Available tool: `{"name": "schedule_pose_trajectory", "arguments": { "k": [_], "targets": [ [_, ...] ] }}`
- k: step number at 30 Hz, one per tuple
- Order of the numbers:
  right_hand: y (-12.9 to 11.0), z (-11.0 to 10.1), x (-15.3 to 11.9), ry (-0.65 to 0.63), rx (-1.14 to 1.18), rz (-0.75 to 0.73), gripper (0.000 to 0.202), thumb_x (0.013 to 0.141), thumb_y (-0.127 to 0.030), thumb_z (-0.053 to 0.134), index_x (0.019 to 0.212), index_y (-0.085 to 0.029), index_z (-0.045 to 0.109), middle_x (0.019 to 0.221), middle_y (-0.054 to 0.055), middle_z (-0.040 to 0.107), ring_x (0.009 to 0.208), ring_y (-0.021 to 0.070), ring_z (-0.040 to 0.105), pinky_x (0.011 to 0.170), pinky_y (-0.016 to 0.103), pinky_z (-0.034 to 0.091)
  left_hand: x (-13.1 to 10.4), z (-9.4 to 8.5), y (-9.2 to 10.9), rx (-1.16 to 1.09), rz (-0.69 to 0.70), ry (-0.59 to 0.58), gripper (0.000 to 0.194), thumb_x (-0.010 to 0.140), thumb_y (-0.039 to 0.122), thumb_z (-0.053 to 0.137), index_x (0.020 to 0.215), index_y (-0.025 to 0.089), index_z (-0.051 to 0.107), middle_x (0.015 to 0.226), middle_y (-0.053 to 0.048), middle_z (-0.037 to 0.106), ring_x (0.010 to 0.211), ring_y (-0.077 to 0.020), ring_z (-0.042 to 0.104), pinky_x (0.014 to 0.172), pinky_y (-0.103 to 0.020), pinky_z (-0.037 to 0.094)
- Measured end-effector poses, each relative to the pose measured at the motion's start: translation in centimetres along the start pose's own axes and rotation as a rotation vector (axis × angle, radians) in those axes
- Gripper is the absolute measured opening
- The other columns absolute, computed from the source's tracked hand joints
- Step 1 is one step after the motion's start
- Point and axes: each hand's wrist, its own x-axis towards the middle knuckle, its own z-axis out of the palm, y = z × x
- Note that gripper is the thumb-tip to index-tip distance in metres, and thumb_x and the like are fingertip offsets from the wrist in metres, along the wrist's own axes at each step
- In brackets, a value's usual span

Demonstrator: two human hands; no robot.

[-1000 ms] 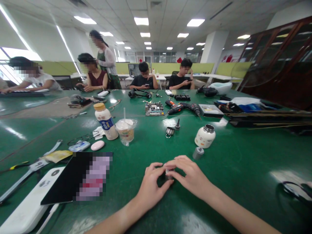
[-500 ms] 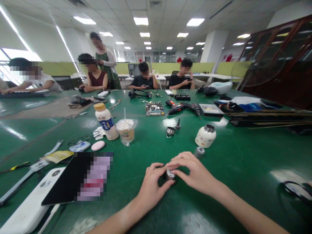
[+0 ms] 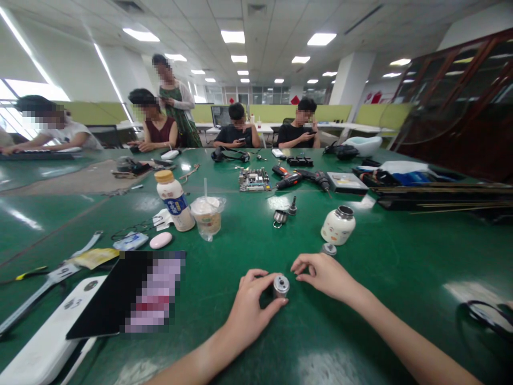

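Note:
A small silvery metal cylinder (image 3: 281, 287) stands upright on the green table, its round top with dark holes facing up. My left hand (image 3: 256, 299) grips it from the left between thumb and fingers. To its right, my right hand (image 3: 320, 275) is raised with curled fingers, apart from the cylinder; whether its fingertips hold anything small cannot be made out. Just beyond my right hand is a second metal cylinder (image 3: 329, 249), partly hidden by that hand. Behind it stands a cream-coloured open flask (image 3: 339, 225).
Farther back lie a metal strainer (image 3: 280, 217), a circuit board (image 3: 254, 179) and power drills (image 3: 290, 179). On the left are a bottle (image 3: 175, 202), a lidded cup (image 3: 207, 216), a black tablet (image 3: 100, 299) and a white device (image 3: 52, 331). Several people sit across the table.
My right hand has come off the top of the cylinder and moved right, uncovering the top. My left hand has stayed around the cylinder.

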Motion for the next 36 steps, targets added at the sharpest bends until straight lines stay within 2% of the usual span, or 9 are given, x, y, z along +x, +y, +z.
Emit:
{"name": "schedule_pose_trajectory", "arguments": {
  "k": [4,8,14,18,23,27,30,33,36],
  "targets": [
    [0.8,0.5,0.2,-0.027,0.028,0.016,0.03,0.067,-0.012,0.072,0.093,-0.026,0.07,0.089,-0.002,0.076,0.052,0.0114,0.058,0.052,0.022,0.042,0.0,0.1,0.0,-0.01,0.001,0.0,0.036,0.077,0.025,0.072,0.112,0.026,0.065,0.109,-0.004,0.068,0.108,-0.0265,0.052,0.093,-0.041,0.043],
    [0.4,0.3,0.4,-0.048,0.058,0.044,0.017,0.07,-0.014,0.07,0.085,-0.021,0.072,0.076,0.0,0.077,0.049,0.011,0.057,0.048,0.021,0.038,-0.1,0.0,0.1,-0.017,-0.002,0.004,0.04,0.076,0.02,0.07,0.115,0.025,0.064,0.11,-0.004,0.068,0.109,-0.0267,0.052,0.094,-0.042,0.043],
    [-4.0,-0.8,-0.9,0.033,0.2,-0.004,0.014,0.08,-0.022,0.066,0.095,-0.022,0.067,0.088,0.001,0.076,0.068,0.0146,0.064,0.055,0.022,0.04,0.0,-0.3,0.4,-0.021,0.018,-0.031,0.038,0.08,0.023,0.067,0.117,0.028,0.063,0.107,-0.001,0.071,0.11,-0.0266,0.05,0.096,-0.043,0.041],
    [-5.9,-0.4,-1.9,0.045,0.082,-0.105,0.015,0.082,-0.02,0.066,0.095,-0.028,0.068,0.087,-0.004,0.076,0.059,0.0119,0.059,0.067,0.027,0.04,0.0,-0.5,0.6,-0.023,0.077,-0.049,0.036,0.083,0.024,0.065,0.118,0.031,0.063,0.11,0.002,0.071,0.111,-0.0247,0.05,0.098,-0.043,0.039],
    [-5.5,0.8,-1.9,0.028,-0.032,-0.145,0.014,0.083,-0.02,0.067,0.092,-0.03,0.068,0.085,-0.008,0.074,0.057,0.0099,0.056,0.074,0.029,0.037,0.1,-0.4,0.6,-0.019,0.104,-0.046,0.031,0.084,0.025,0.065,0.114,0.032,0.064,0.107,0.003,0.072,0.109,-0.0234,0.051,0.097,-0.042,0.039],
    [-5.4,0.9,-1.7,0.115,-0.079,-0.119,0.013,0.082,-0.032,0.069,0.095,-0.029,0.068,0.069,-0.006,0.069,0.056,0.012,0.054,0.067,0.028,0.037,-0.1,-0.1,0.2,-0.007,0.093,-0.03,0.032,0.083,0.028,0.067,0.115,0.031,0.063,0.11,0.0,0.069,0.111,-0.025,0.05,0.095,-0.043,0.041],
    [-4.9,0.7,-1.4,0.186,-0.005,-0.033,0.023,0.09,-0.043,0.055,0.097,-0.025,0.067,0.057,-0.004,0.058,0.053,0.0131,0.05,0.057,0.025,0.035,-0.2,0.1,0.0,-0.002,0.067,-0.011,0.035,0.082,0.03,0.068,0.116,0.029,0.062,0.113,-0.003,0.066,0.111,-0.0259,0.05,0.094,-0.044,0.042],
    [-3.4,0.5,-1.0,0.012,0.252,0.089,0.027,0.095,-0.037,0.042,0.106,-0.02,0.06,0.054,-0.006,0.05,0.05,0.0117,0.048,0.051,0.023,0.035,-0.3,0.0,0.1,-0.043,0.073,0.021,0.049,0.081,0.027,0.068,0.127,0.027,0.052,0.117,-0.005,0.063,0.111,-0.0249,0.049,0.096,-0.043,0.042],
    [-1.9,0.6,-0.8,-0.411,0.463,0.12,0.032,0.081,-0.023,0.061,0.112,-0.018,0.054,0.064,-0.006,0.058,0.053,0.0095,0.049,0.051,0.02,0.036,-0.4,-0.3,0.3,-0.062,0.137,0.059,0.054,0.08,0.027,0.069,0.13,0.027,0.049,0.125,-0.006,0.057,0.117,-0.025,0.044,0.101,-0.045,0.038]
  ]
}}
